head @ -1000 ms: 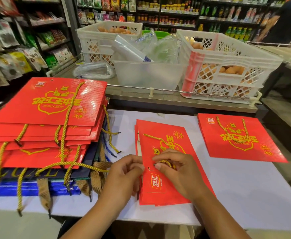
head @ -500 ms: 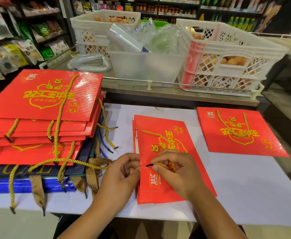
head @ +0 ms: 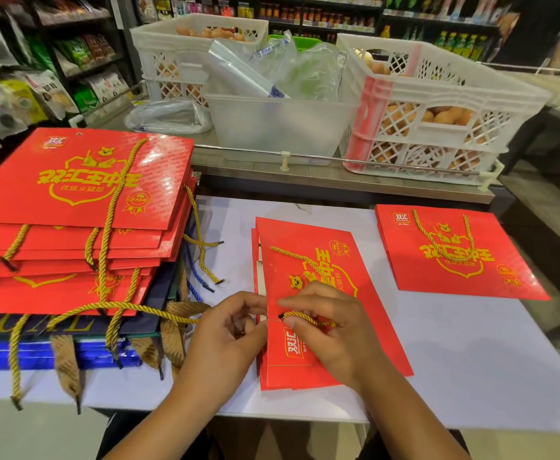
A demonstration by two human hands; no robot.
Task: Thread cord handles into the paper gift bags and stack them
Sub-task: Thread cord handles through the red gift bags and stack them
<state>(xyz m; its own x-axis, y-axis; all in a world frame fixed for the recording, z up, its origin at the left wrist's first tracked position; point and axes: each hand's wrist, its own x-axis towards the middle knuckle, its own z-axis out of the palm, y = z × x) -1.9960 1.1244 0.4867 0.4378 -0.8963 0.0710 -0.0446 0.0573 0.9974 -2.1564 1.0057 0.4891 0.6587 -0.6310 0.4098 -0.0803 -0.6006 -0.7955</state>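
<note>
i see my right hand (head: pixel 333 330) pinching the gold cord (head: pixel 305 318) near its black tip, over the flat red gift bag (head: pixel 308 260) mid-table; my left hand (head: pixel 228 333) pinches the bag's left edge.

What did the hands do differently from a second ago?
The right hand has drawn the black tip of the gold cord out from under its fingers toward the bag's left edge, where the left hand pinches the red bag. Both hands kept their hold. The tall stack and the finished bag stayed put.
</note>
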